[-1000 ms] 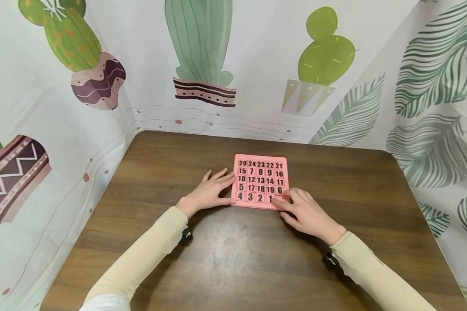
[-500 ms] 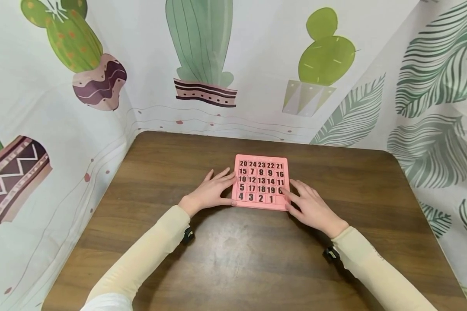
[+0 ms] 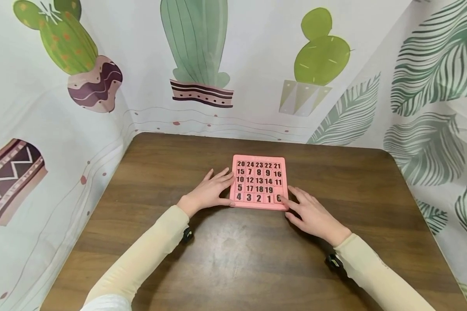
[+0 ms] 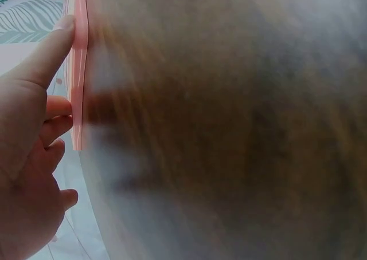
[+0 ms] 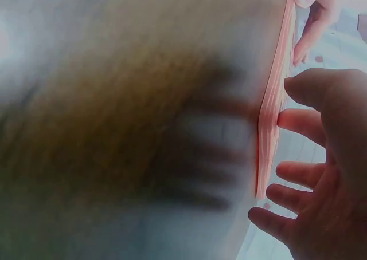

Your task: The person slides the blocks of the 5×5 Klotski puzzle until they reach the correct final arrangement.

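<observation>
A pink sliding number puzzle (image 3: 259,181) lies flat on the brown table, black numerals on its square tiles. My left hand (image 3: 207,193) rests at its left side, the thumb at the near left corner and the fingertips along the left edge. With its index fingertip my right hand (image 3: 315,214) touches the 6 tile (image 3: 278,198) in the near right corner, partly covering the numeral. The vacant slot sits just above that tile, to the right of the 19. In the right wrist view, the right thumb and fingers are spread beside the puzzle's edge (image 5: 269,117).
The wooden table (image 3: 225,259) reaches around the puzzle on all sides. Behind it hangs a white cloth (image 3: 257,56) printed with cacti and leaves. A small black device (image 3: 334,261) is strapped at the right wrist, another (image 3: 187,234) at the left.
My right index finger has gone from the 1 tile up to the 6 tile, then drawn it down into the near right corner slot. The left hand keeps its place.
</observation>
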Demonstrator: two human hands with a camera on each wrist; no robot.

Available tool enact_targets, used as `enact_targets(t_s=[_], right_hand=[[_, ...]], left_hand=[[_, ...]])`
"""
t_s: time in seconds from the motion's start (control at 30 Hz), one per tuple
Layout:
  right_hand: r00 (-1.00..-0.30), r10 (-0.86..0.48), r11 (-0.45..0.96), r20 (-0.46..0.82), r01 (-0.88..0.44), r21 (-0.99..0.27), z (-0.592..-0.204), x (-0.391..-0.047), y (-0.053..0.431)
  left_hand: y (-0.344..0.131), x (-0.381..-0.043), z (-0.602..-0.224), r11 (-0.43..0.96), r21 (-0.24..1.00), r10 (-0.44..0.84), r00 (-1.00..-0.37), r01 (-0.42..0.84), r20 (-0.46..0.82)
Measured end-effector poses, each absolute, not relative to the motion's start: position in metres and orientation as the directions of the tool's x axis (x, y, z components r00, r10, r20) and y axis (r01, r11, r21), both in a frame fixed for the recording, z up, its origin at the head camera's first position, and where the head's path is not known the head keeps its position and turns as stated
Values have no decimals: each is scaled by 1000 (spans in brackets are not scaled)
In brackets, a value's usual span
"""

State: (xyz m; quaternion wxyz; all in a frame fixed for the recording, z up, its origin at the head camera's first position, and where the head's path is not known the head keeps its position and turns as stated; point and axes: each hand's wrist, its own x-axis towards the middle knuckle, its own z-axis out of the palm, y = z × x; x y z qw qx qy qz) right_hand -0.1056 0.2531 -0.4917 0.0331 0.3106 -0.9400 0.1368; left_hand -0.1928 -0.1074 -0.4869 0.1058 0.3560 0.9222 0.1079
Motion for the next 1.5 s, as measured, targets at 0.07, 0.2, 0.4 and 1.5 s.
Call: enact_targets(t_s=[0.07, 0.2, 0.4, 1.5], right_hand=[[-799, -585, 762, 141, -600, -242, -490, -105, 253], [-784, -594, 747, 179, -620, -239, -485, -113, 252], [-823, -547, 778, 152, -567, -269, -482, -137, 252], [-818, -564, 779, 115, -573, -254, -481, -129, 256]], left_hand=[[-108, -193, -486, 721, 275, 682, -722, 637, -115], [-109, -194, -486, 720, 287, 681, -722, 632, -120], [-109, -193, -487, 714, 353, 678, -722, 604, -137], [-113, -196, -491, 716, 400, 669, -725, 572, -161]])
